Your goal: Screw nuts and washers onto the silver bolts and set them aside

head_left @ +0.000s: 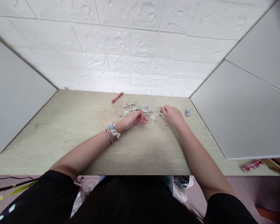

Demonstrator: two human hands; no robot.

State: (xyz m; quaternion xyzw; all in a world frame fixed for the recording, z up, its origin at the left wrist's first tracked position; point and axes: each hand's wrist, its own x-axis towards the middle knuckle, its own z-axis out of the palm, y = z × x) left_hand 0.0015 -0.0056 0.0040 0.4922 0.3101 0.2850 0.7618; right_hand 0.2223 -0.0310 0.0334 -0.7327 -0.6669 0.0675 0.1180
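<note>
My left hand (135,119) is over the middle of the wooden table, thumb and forefinger pinched together and the other fingers loosely stretched. A short metal bolt (138,109) shows at its thumb tip, seemingly in the pinch. To the right, my right hand (174,114) has its fingers closed; a small dark bit shows at the fingertips, too small to name. Between and behind the hands lie several nuts (160,114) and flat washers (152,117). Several bolts (124,105) stand or lie beyond my left hand.
A few bolts (188,112) lie together right of my right hand. A red marker-like tube (117,97) lies near the white brick wall (130,74). Grey panels (242,102) flank the table (67,130). Another red tube (251,166) lies at the front right corner.
</note>
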